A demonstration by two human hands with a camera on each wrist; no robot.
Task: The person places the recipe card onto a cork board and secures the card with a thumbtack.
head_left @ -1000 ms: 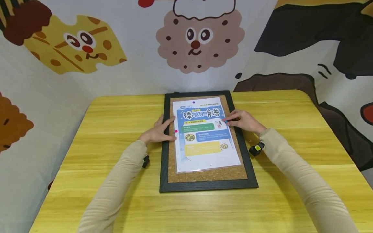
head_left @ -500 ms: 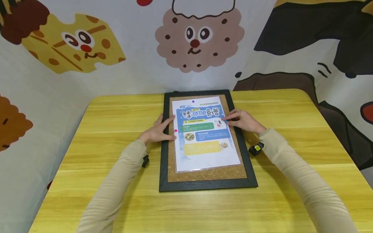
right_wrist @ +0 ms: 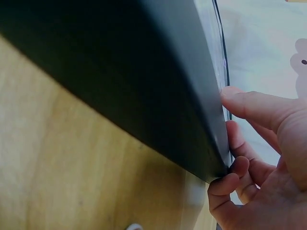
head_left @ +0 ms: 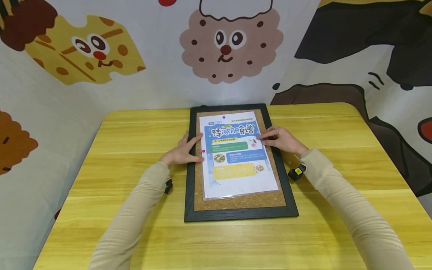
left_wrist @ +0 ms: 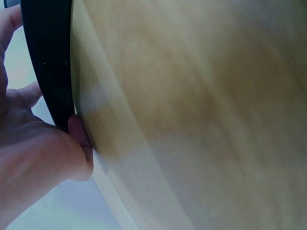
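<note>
A printed sheet in a clear sleeve lies on a cork board with a black frame. My left hand rests over the frame's left side, thumb and forefinger spread on the sheet's left edge. In the left wrist view, one fingertip touches the outer side of the frame. My right hand pinches a small blue pushpin at the sheet's right edge; the pin is mostly hidden. A purple pushpin sits at the top of the sheet, and a pink pushpin at its left edge.
The board lies on a yellow wooden table, its far end close to the cartoon-printed wall cloth. Dark wrist cameras hang below both sleeves. In the right wrist view, the frame's side stands close to the fingers.
Both hands keep their places on the board. Only a very slight shift of the whole head view is visible.
</note>
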